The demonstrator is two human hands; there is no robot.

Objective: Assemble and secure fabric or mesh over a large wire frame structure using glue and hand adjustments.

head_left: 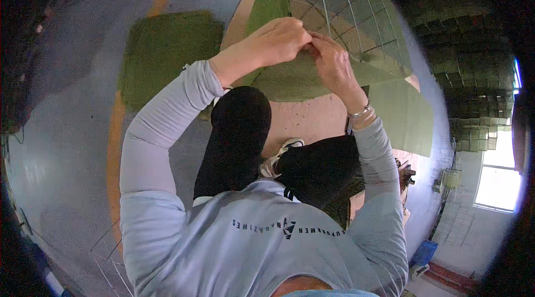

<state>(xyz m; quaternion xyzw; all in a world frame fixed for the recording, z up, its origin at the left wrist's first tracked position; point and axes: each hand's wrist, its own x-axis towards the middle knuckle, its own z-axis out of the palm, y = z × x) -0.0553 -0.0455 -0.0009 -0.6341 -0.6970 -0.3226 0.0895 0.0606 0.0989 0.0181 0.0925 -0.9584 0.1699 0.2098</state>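
**Both hands pinched together at the edge of a wire grid panel**

The left hand (278,40) and right hand (331,60) meet fingertip to fingertip, both closed narrow on the near edge of a wire grid panel (356,12) where it lies over a green mat (295,76). Whether a tie or clip sits between the fingers I cannot tell. The panel and mat tilt up in front of the person, above a brown board (309,118) on the floor. A bracelet (361,113) circles the right wrist. A second green mat (167,51) lies flat on the grey floor (67,102) to the left, beside an orange line (116,129). More grid panels stack near the window (496,177) at right.
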